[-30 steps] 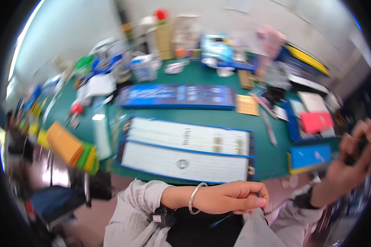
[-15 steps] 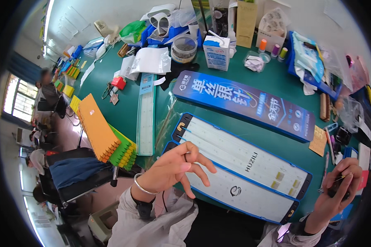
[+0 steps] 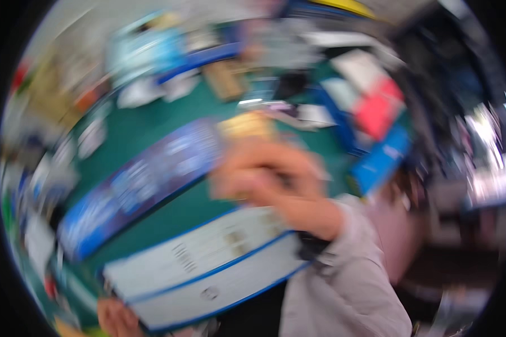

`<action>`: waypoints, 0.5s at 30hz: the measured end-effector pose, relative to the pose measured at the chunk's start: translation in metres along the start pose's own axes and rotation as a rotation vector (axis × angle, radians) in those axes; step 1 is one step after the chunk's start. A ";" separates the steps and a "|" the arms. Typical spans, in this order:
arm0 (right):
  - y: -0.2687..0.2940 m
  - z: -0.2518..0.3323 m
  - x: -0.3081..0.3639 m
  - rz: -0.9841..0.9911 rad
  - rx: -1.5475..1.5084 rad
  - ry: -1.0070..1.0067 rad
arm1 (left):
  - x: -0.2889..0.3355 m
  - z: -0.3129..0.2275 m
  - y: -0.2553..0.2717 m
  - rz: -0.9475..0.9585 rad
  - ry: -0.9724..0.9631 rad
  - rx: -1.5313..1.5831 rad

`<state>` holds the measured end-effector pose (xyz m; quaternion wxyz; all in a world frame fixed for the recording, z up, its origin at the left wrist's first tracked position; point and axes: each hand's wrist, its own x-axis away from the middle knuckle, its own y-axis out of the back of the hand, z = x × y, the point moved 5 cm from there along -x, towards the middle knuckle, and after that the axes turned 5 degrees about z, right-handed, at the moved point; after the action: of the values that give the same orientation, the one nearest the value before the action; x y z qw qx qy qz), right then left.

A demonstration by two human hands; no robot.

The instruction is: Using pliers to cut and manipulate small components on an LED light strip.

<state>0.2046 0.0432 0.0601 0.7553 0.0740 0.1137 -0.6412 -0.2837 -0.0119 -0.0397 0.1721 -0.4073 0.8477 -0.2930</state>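
Motion blur smears the whole head view, so edges are soft and small things cannot be told apart. The right hand (image 3: 270, 180) is raised in the middle of the picture, above the green table (image 3: 146, 132), its pale grey sleeve (image 3: 343, 281) coming up from the near right edge with a dark band at the wrist. Its fingers look curled inward, perhaps around something thin and dark, but the blur is too heavy to say whether they grip anything. The left hand (image 3: 115, 317) shows only as a patch of skin at the near left edge, touching or just beside the near corner of the white board (image 3: 202, 269); its fingers cannot be made out.

The white board is long, flat and rectangular with a blue border and a blue line along its middle, lying tilted on the near side of the table. Just beyond it lies a long blue box (image 3: 140, 188), glossy, also tilted. Behind the right hand sits a small tan card (image 3: 247, 124), partly hidden by the fingers. To the right lie a red pad (image 3: 376, 109) and a blue book (image 3: 379, 163). The far side is a jumble of pale and blue shapes.
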 end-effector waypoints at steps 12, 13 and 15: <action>0.028 -0.054 0.001 0.017 -0.446 -0.169 | -0.124 0.042 0.084 0.081 0.256 0.433; 0.027 -0.056 -0.003 0.006 -0.455 -0.164 | -0.112 0.036 0.118 0.080 0.267 0.417; 0.018 -0.052 -0.012 0.043 -0.463 -0.147 | -0.116 0.038 0.128 0.107 0.270 0.406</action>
<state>0.2170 0.0708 0.0122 0.7717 -0.1455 0.2008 -0.5856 -0.2678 0.1294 -0.1444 0.1509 -0.2763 0.8071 -0.4995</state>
